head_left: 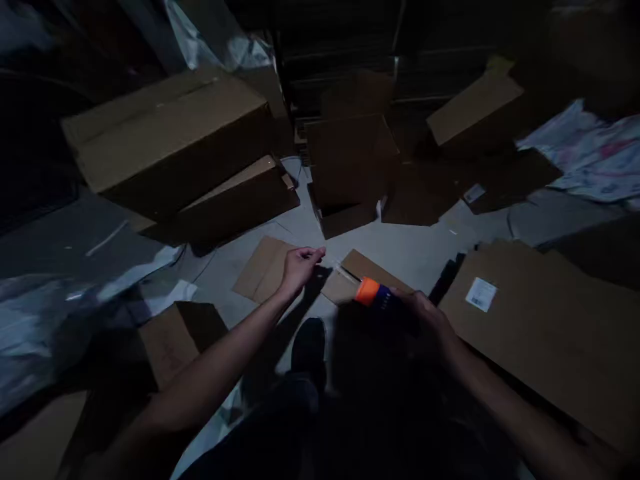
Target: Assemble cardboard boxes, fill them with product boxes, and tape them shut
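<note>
My right hand is closed on a small dark blue box-like object with an orange end; small light lettering shows on it, too dim to read. My left hand reaches forward, with thumb and fingertips pinched together. A faint pale streak, perhaps something clear, shows between these fingertips and the orange end; I cannot tell what it is. Flat cardboard pieces lie on the floor below: one beside my left hand, another just beyond the orange end.
A large closed carton rests on a lower box at the left. An open carton stands ahead. Flat cardboard with a white label lies at right, patterned fabric beyond. Crumpled plastic and a small box are left. Light is dim.
</note>
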Motion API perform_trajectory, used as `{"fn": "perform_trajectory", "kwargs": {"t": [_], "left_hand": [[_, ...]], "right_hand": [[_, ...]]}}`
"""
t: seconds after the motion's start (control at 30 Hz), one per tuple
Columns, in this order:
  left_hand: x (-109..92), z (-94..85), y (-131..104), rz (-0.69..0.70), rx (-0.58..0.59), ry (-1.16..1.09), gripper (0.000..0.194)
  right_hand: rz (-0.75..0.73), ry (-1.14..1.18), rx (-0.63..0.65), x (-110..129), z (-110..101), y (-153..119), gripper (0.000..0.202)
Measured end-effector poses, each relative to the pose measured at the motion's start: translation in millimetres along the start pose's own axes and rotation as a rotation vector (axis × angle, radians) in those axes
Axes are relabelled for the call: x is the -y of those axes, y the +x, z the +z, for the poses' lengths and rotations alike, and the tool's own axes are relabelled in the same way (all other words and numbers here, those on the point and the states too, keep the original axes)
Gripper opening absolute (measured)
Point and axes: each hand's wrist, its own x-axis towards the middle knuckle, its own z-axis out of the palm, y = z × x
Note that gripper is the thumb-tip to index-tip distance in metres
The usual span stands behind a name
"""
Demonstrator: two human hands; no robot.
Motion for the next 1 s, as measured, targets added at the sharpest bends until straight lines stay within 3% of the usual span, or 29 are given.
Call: {"fn": "perform_trajectory", "kwargs": {"t": [0.17, 0.3, 0.4, 0.5, 0.67, 0.83, 1.0], "left_hand": [[12.4, 20.6, 9.4, -0.041, 0.06, -0.042, 0.05], [1.4, 23.1, 7.2, -0.004, 0.044, -0.069, 0.047], [-11.3, 22.1, 4.9, 0.016, 0.041, -0.081, 0.045], [-14.2, 23.3, 6.5, 0.004, 0.04, -0.086, 0.043], [8.2, 29.2, 10.7, -0.157, 0.071, -0.096, 0.043], [33.7, 29.1, 3.4, -0.339, 0.18, -0.157, 0.046], [41.7, 24.7, -1.8, -0.409, 0.205, -0.245, 0.046]], "right_hand": [[0.098, -0.101, 0.054, 1.0, -3.5, 2.2, 0.079], [0.252, 0.013, 0.005, -8.6, -1.1, 7.0, 0.079], [0.354, 0.116, 0.133, -13.5, 0.1, 8.7, 0.07], [0.364, 0.038, 0.192, -9.0, -0.4, 8.6, 0.058], [0.381, 0.002, 0.189, -1.7, -4.0, 9.6, 0.056], [0.408, 0.01, 0.163, -12.5, -2.8, 9.3, 0.058], [0.43, 0.013, 0.169, -18.2, -1.2, 8.3, 0.06]]}}
